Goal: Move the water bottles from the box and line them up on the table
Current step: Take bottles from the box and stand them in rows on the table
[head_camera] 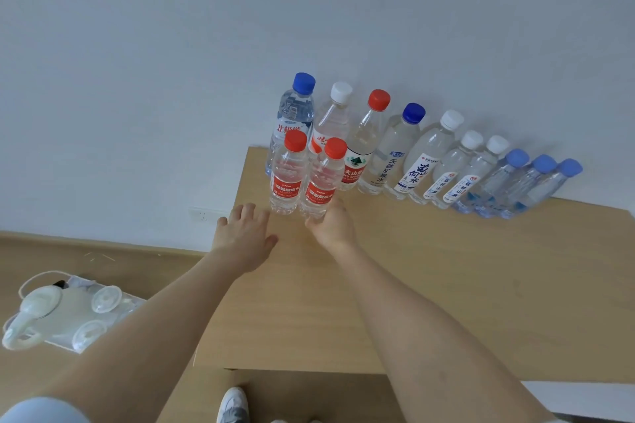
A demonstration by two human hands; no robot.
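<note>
While the right hand [331, 227] wraps fingers round a red-capped bottle [321, 182] at centre frame, the left hand [245, 233] shows fingers spread.

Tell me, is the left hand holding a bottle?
No, the left hand is open with fingers spread, gripping nothing; only the right hand grips a red-capped bottle.

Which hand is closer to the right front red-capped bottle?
Right. The right hand grips the right front red-capped bottle at its base; the left hand lies open by the left front bottle.
</note>
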